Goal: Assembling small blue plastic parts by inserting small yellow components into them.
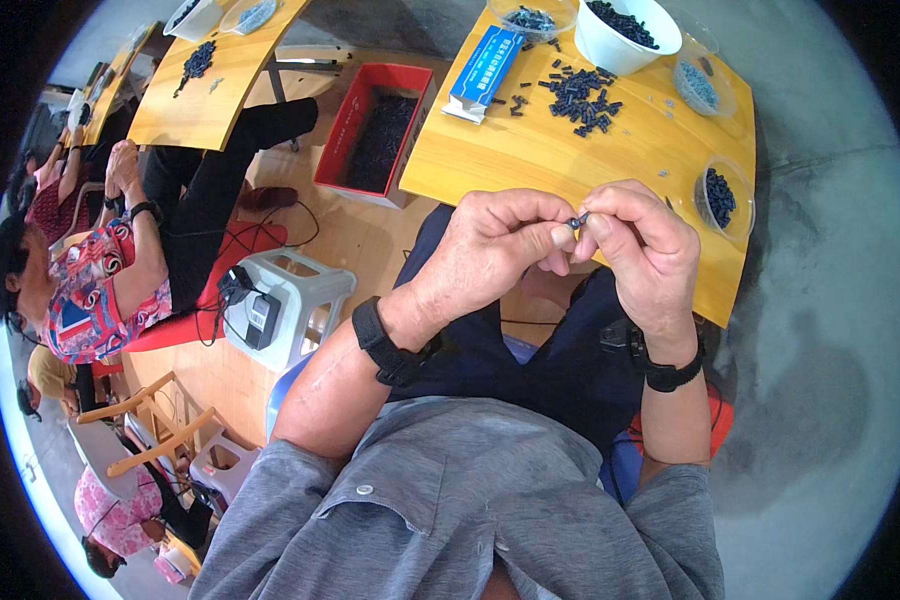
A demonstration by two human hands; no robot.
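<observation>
Pinching a small dark plastic piece (579,219) between thumb and fingertips, the left hand (490,250) and right hand (645,245) meet just above the near edge of the yellow wooden counter (490,150); both hands are closed on it, working it together. Whether it is one part or two being joined cannot be told.

Beyond the hands lies a loose heap of small dark plastic pieces (580,95), with a white bowl of the same pieces (625,35) farther off. A blue-and-white flat box (482,72) sits beyond the left hand. A clear round cup holding dark pieces (722,198) stands just right of the right hand, only partly filled.

Judged progress: some pieces done, heap and bowl mostly left. Red tray of dark pieces (375,135) on the floor to the left.
</observation>
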